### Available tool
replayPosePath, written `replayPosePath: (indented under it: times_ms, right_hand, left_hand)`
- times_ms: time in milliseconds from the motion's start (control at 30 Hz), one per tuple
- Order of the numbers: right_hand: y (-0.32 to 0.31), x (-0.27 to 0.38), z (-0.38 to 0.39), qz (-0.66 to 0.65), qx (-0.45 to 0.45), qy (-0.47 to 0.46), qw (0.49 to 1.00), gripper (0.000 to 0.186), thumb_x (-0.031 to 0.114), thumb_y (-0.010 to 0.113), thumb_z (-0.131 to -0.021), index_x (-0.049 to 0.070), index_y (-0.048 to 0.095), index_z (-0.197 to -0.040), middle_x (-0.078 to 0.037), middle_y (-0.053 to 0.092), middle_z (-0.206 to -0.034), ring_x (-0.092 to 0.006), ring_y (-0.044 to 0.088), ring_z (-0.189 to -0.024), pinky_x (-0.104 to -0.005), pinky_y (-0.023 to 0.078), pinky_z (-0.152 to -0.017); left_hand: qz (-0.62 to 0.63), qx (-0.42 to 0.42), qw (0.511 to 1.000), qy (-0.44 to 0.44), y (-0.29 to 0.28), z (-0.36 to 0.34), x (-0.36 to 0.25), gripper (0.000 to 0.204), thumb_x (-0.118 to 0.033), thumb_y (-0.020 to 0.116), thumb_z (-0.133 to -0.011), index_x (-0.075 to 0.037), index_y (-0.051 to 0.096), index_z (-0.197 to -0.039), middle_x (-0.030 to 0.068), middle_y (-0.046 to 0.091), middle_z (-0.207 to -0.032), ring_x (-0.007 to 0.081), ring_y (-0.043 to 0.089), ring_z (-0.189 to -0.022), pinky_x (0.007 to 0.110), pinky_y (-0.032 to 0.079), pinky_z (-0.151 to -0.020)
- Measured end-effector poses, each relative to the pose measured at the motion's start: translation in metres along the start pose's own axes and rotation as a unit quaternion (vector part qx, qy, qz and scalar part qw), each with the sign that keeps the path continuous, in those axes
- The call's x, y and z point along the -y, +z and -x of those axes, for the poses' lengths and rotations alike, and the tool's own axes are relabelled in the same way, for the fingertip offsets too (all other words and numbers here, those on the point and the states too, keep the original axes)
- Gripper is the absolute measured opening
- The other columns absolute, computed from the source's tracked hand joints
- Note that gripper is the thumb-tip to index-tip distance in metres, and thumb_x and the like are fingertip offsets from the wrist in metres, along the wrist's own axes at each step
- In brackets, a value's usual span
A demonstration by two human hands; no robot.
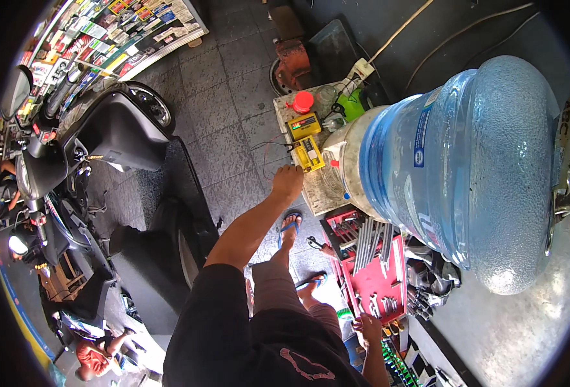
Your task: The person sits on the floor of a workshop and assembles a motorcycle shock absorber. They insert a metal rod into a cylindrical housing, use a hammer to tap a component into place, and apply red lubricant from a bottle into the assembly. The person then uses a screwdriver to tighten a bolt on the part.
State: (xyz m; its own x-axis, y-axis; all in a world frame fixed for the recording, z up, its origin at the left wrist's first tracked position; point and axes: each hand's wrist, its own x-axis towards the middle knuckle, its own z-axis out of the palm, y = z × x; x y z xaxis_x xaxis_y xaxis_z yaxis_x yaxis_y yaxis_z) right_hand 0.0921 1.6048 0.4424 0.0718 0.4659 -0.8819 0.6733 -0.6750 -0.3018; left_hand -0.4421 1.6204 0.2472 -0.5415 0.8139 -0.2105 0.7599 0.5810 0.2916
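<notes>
Left hand [288, 182]: curled, contents unclear, at seven o'clock of the nearer yellow box [308, 155] on the table [317, 197]. Box: likely light, stiff; best gripped by its sides. Right hand [367, 331]: grip unclear.

Landmark: table [317, 201]. Two boxes [305, 125] are lying on its left part, one just beyond the other; a lid [302, 101] is sitting beyond both. A dispenser [351, 155] is standing at its right side, carrying the bottle [456, 168]. The left hand [288, 183] is hanging by its left edge, beside the nearer box. On its near side a tray [370, 282] is holding wrenches [374, 306]; the right hand [369, 330] is hanging near that tray's near end. A scooter [162, 238] is standing well to its left, a machine [293, 59] just beyond it.
</notes>
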Motion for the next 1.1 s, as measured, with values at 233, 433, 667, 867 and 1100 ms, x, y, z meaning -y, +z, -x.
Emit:
replayPosePath:
  times_ms: [233, 433, 667, 867, 1100]
  right_hand:
    - [-0.015, -0.007, -0.008, 0.057, 0.022, -0.065, 0.996, 0.039, 0.029, 0.060, -0.099, -0.006, 0.065, -0.115, -0.016, 0.073, -0.092, -0.0204, 0.070, -0.070, -0.0305, 0.056, -0.061]
    - [-0.032, -0.025, -0.024, 0.064, 0.039, -0.075, 0.994, 0.035, 0.024, 0.064, -0.095, -0.004, 0.066, -0.116, -0.014, 0.073, -0.095, -0.0205, 0.070, -0.076, -0.0329, 0.058, -0.065]
    - [-0.076, -0.071, -0.076, 0.119, 0.065, -0.258, 0.957, 0.034, 0.018, 0.069, -0.088, -0.005, 0.069, -0.113, -0.009, 0.071, -0.083, -0.0140, 0.065, -0.066, -0.0281, 0.053, -0.057]
    - [-0.115, -0.107, -0.058, 0.163, 0.136, -0.259, 0.942, 0.027, 0.026, 0.069, -0.090, 0.000, 0.072, -0.096, -0.004, 0.067, -0.071, -0.0123, 0.060, -0.057, -0.0285, 0.045, -0.048]
    - [-0.173, -0.217, -0.122, 0.591, 0.186, -0.745, 0.248, 0.024, 0.037, 0.062, -0.091, 0.014, 0.070, -0.088, -0.007, 0.066, -0.068, -0.0210, 0.059, -0.049, -0.0444, 0.046, -0.049]
  left_hand:
    - [0.076, -0.191, 0.978, -0.032, -0.034, 0.057, -0.040, 0.051, -0.020, 0.068, -0.083, -0.002, 0.053, -0.129, 0.0184, 0.056, -0.126, 0.0356, 0.055, -0.114, 0.046, 0.043, -0.100]
    - [0.259, -0.012, 0.945, -0.197, 0.006, 0.193, -0.080, 0.045, -0.027, 0.059, -0.093, -0.010, 0.054, -0.134, 0.0205, 0.065, -0.114, 0.0366, 0.067, -0.101, 0.047, 0.055, -0.080]
    - [0.088, 0.128, 0.937, -0.314, 0.060, 0.343, -0.088, 0.042, -0.046, 0.062, -0.086, -0.010, 0.075, -0.102, 0.0194, 0.071, -0.098, 0.0416, 0.067, -0.101, 0.053, 0.051, -0.089]
    - [0.253, -0.122, 0.869, -0.408, 0.123, 0.457, -0.151, 0.052, -0.033, 0.073, -0.081, -0.006, 0.062, -0.123, 0.0208, 0.066, -0.107, 0.0427, 0.065, -0.100, 0.052, 0.052, -0.089]
    - [0.372, -0.057, 0.837, -0.398, 0.144, 0.623, -0.274, 0.040, -0.044, 0.060, -0.087, -0.009, 0.074, -0.101, 0.0212, 0.070, -0.109, 0.0354, 0.069, -0.100, 0.052, 0.054, -0.086]
